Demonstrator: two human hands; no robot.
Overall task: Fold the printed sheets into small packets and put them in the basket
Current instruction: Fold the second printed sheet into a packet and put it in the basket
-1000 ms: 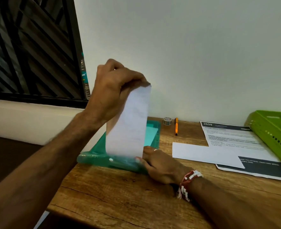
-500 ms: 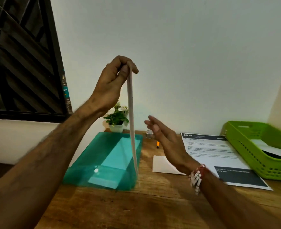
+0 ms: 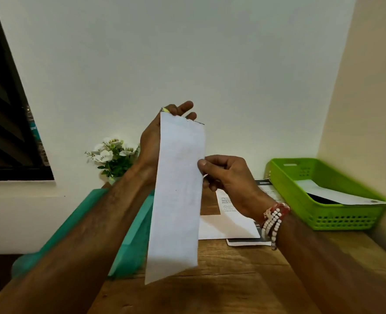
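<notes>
A long, narrow folded strip of white paper [image 3: 178,196] hangs in the air, its long axis nearly vertical, the top end leaning slightly right and the bottom end pointing down at the wooden counter [image 3: 233,282]. The left grip [image 3: 150,143] holds the top end from behind, fingertips showing above the edge. Lower down, the right grip [image 3: 230,177] pinches the strip's right edge, thumb in front. Below this grip lie flat printed sheets [image 3: 230,227]. To its right sits a lime-green plastic basket [image 3: 323,215].

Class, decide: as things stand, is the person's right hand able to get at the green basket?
Probably yes: nothing stands between the right hand and the green basket, though its fingers pinch the folded sheet.
</notes>
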